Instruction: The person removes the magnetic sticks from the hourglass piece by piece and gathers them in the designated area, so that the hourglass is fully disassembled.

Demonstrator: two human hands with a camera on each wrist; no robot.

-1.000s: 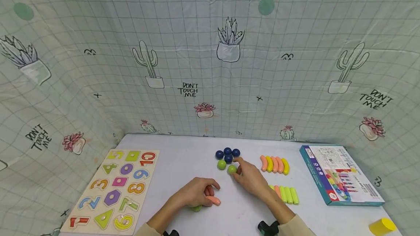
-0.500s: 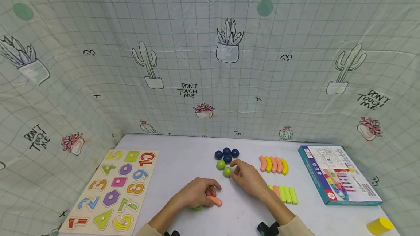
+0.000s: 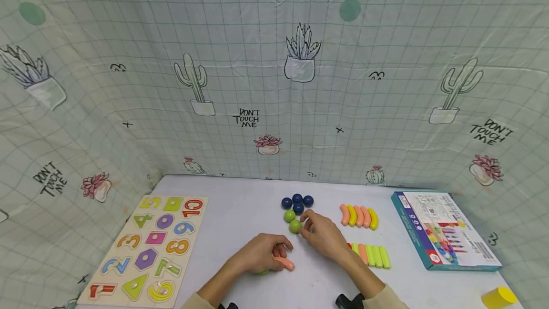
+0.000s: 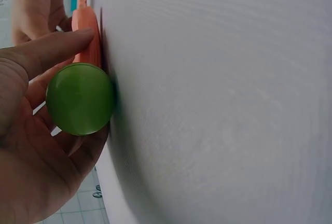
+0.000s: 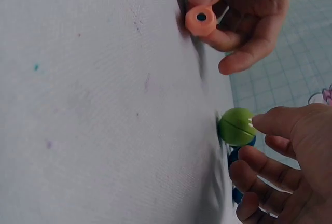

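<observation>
In the head view my left hand is low over the table, its thumb and a finger pinching a short orange curved piece. The right wrist view shows a hole in the end of this orange piece. Behind it, a green ball lies against the left fingers in the left wrist view. My right hand is beside another green ball; its thumb touches that ball, and the other fingers are loosely bent, not around it. A further green ball lies just behind, touching or nearly so.
Several dark blue balls cluster behind the green ones. Rows of curved orange and yellow pieces and straight pieces lie at right. A number puzzle board is at left; a box and yellow cylinder at right.
The green ball at my right hand has shifted left and slightly nearer, with the hand following. My left hand has crept a little right with the orange piece.
</observation>
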